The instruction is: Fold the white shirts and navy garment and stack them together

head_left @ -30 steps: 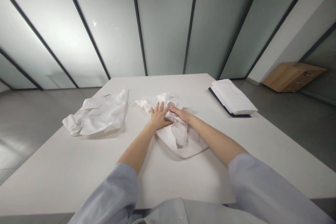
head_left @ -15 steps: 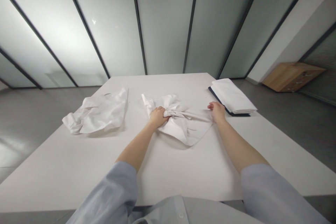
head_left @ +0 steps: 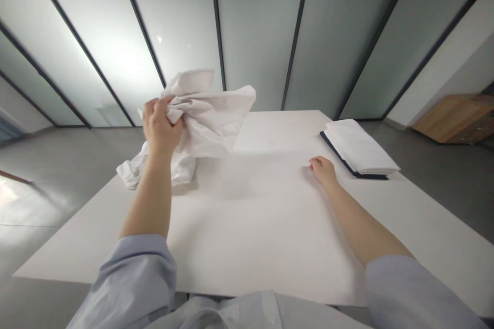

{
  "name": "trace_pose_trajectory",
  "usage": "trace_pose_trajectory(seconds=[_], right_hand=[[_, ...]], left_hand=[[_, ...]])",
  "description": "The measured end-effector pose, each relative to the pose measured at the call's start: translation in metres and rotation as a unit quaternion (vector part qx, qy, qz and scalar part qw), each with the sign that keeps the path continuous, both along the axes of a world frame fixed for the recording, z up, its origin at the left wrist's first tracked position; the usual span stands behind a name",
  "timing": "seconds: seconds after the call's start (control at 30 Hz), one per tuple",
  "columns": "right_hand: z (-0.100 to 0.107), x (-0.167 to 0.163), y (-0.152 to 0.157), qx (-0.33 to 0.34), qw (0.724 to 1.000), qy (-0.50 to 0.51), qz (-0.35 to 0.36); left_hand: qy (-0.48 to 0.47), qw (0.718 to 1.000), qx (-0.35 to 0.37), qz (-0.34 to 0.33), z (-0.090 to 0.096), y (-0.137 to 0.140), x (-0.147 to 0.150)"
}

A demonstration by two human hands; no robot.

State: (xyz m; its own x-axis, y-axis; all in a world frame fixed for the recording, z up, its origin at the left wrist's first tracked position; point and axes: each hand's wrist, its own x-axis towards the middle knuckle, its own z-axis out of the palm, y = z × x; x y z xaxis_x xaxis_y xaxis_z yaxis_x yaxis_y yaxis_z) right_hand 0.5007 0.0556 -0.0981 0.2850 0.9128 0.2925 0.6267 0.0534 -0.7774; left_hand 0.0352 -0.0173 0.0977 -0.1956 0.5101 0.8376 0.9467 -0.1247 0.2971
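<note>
My left hand is closed around a bunched white cloth and holds it up above the left part of the table. The cloth's loose end spreads out to the right of the hand. Below and partly behind it, a second crumpled white cloth lies on the table. My right hand rests low at the table's right side, fingers curled in, with nothing seen in them. It is left of a folded white cloth stack, apart from it.
The white stack lies on a dark flat piece near the right edge of the white table. Frosted glass panels stand behind the table. A wooden cabinet is on the floor at the far right.
My left hand has lifted the bunched cloth off the middle of the table and carried it left, over the other crumpled cloth. My right hand stays low, its fingers more curled.
</note>
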Motion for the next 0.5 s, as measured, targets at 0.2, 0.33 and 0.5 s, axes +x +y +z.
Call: trace_pose_trajectory(seconds=[0.2,0.33,0.5], right_hand=[[-0.001,-0.003,0.000,-0.015,0.997,-0.079,0.022],[-0.003,-0.002,0.000,-0.010,0.995,-0.096,0.027],[-0.006,-0.002,0.002,-0.017,0.994,-0.109,0.025]], left_hand=[[-0.074,0.955,-0.231,0.168,-0.061,0.013,-0.078],[-0.133,0.855,-0.455,0.211,-0.128,0.022,-0.088],[-0.112,0.876,-0.417,0.215,-0.131,0.028,-0.078]])
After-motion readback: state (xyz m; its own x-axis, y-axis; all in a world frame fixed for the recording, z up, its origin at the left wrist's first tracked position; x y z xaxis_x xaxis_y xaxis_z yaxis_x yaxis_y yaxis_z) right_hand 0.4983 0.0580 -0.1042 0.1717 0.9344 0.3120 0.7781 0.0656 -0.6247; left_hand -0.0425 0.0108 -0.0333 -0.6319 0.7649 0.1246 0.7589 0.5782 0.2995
